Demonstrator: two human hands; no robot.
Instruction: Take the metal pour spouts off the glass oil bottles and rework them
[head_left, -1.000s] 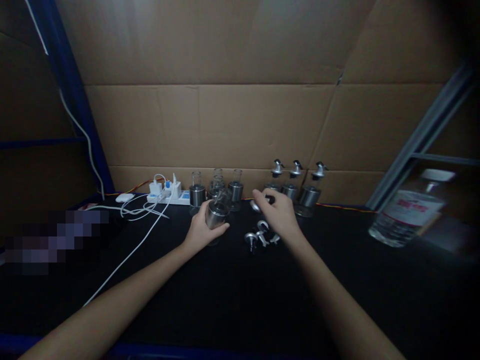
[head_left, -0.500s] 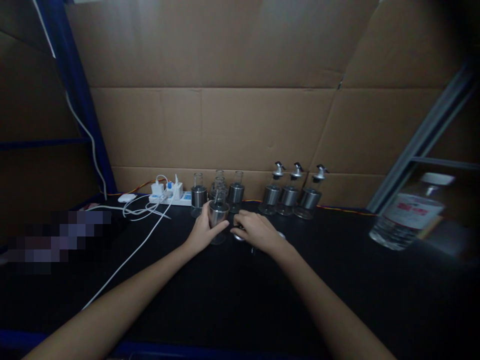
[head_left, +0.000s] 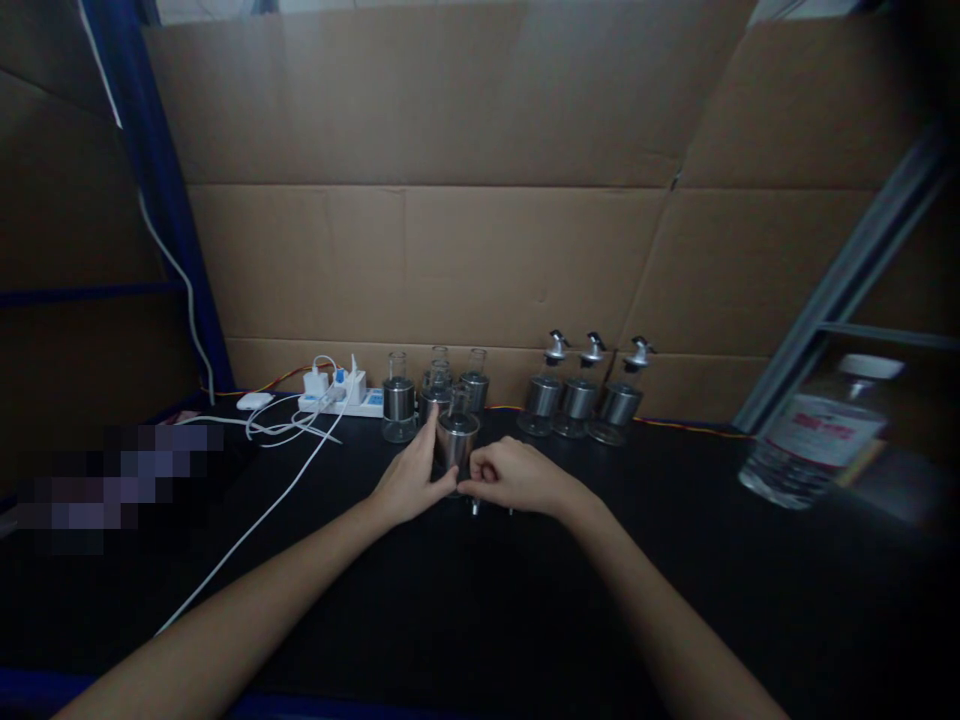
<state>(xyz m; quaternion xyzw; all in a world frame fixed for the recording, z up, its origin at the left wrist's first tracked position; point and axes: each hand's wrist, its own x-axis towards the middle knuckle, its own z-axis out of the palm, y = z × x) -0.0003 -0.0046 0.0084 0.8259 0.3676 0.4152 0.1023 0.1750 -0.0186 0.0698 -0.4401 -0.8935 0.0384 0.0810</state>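
Note:
My left hand point(head_left: 411, 482) is closed around the left side of a glass bottle point(head_left: 457, 436) with a brushed-metal sleeve, which stands upright on the black tabletop. Curled close against the bottle's right side is my right hand point(head_left: 521, 474). Its thumb and fingers are pinched together, and what lies inside them is hidden. A small shiny metal piece point(head_left: 475, 508) peeks out just below the right fingertips; its kind is unclear. Behind my left hand stand several similar bottles without tops, among them one bottle point(head_left: 398, 400) at the left and another point(head_left: 474, 385) at the right.
Three sleeved bottles with silver pourers, one being the rightmost bottle point(head_left: 619, 400), stand at the back right. A white power strip point(head_left: 371, 403) with plugs and a white cable point(head_left: 259, 510) is at left. A large clear water bottle point(head_left: 821, 440) stands far right, before cardboard point(head_left: 525, 260).
My left hand and the bottle have shifted right and slightly nearer to me. My right hand has dropped a little, and the gap between it and the bottle has closed.

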